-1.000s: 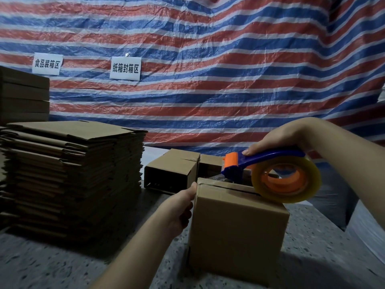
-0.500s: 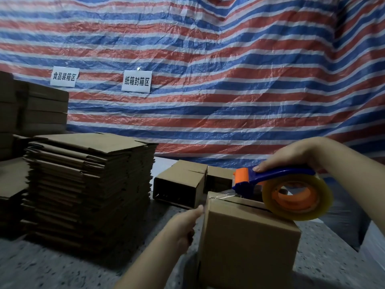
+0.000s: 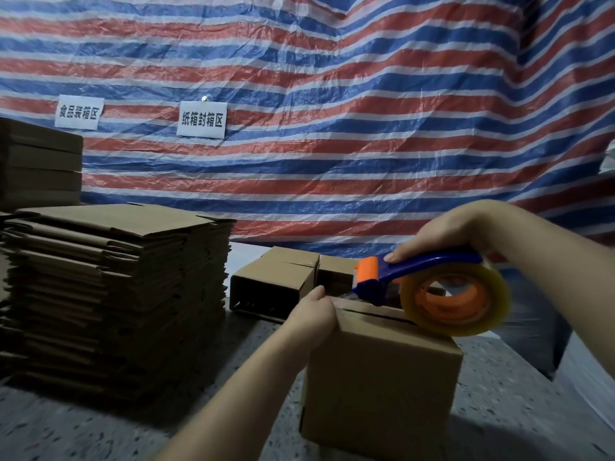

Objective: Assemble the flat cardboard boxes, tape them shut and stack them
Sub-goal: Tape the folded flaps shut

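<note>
A brown cardboard box (image 3: 379,387) stands upright on the speckled table, its top flaps folded down with a dark seam between them. My left hand (image 3: 311,319) grips the box's top left corner, thumb on top. My right hand (image 3: 446,234) holds a blue and orange tape dispenser (image 3: 422,287) by its handle. The clear tape roll rests on the box top and the orange blade end sits over the far edge of the seam.
A tall stack of flat cardboard boxes (image 3: 113,294) fills the left. Behind the box lie two open assembled boxes (image 3: 276,284) on their sides. More cartons (image 3: 40,164) stand at far left. A striped tarp (image 3: 332,128) with two paper signs closes the back.
My left hand has slid from the box's side up onto its top corner. The dispenser stays on the box top; the view has shifted slightly.
</note>
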`<state>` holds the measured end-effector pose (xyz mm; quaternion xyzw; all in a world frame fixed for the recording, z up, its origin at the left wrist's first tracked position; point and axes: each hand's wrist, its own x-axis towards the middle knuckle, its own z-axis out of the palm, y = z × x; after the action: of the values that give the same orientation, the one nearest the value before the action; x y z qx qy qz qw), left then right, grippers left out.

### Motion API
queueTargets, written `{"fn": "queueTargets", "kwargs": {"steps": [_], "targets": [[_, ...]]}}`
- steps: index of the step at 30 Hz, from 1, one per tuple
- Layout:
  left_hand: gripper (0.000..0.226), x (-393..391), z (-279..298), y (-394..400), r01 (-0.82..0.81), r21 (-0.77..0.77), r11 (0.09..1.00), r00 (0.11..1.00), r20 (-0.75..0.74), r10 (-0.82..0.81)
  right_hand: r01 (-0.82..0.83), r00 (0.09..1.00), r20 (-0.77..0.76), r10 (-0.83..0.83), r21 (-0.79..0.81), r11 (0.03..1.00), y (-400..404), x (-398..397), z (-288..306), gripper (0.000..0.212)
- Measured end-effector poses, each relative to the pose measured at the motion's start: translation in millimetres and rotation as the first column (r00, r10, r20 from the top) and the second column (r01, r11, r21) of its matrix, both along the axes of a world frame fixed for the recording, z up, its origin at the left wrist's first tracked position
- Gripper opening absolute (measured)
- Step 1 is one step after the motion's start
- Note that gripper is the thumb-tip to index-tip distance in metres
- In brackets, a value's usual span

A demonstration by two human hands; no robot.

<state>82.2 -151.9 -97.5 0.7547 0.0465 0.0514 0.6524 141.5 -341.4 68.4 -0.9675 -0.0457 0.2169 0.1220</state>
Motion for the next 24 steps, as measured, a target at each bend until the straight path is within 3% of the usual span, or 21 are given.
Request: {"fn": "queueTargets", "kwargs": {"steps": [7, 14, 19, 22, 24], "targets": [[0.053, 1.2, 1.0, 0.1, 0.013, 0.001, 1.0, 1.0, -0.013, -0.013, 0.021, 1.0, 0.001, -0.021, -0.075, 0.997, -2.8, 1.8, 6.5, 0.086], [0.052, 6.1, -3.7, -0.1, -0.008, -0.012, 1.0, 1.0, -0.006, 0.008, 0.117, 0.993, 0.024, -0.115, -0.104, 0.988, -63.2, -1.3, 5.2, 0.108], [0.05, 7.2, -5.4, 1.4, -0.002, -0.009, 1.0, 1.0, -0.027, 0.002, 0.122, 0.992, -0.029, -0.126, -0.122, 0.985, -74.0, 1.4, -22.9, 0.1], [0.047, 6.9, 1.4, 5.1, 0.007, 0.078, 0.997, 0.998, -0.064, -0.002, 0.139, 0.989, -0.034, -0.143, -0.096, 0.986, -75.7, 0.7, -27.1, 0.1], [0.044, 5.7, 9.6, 2.4, 0.002, 0.251, 0.968, 0.999, -0.043, 0.009, 0.138, 0.989, -0.039, -0.142, -0.094, 0.986, -74.1, -1.3, -27.0, 0.095]]}}
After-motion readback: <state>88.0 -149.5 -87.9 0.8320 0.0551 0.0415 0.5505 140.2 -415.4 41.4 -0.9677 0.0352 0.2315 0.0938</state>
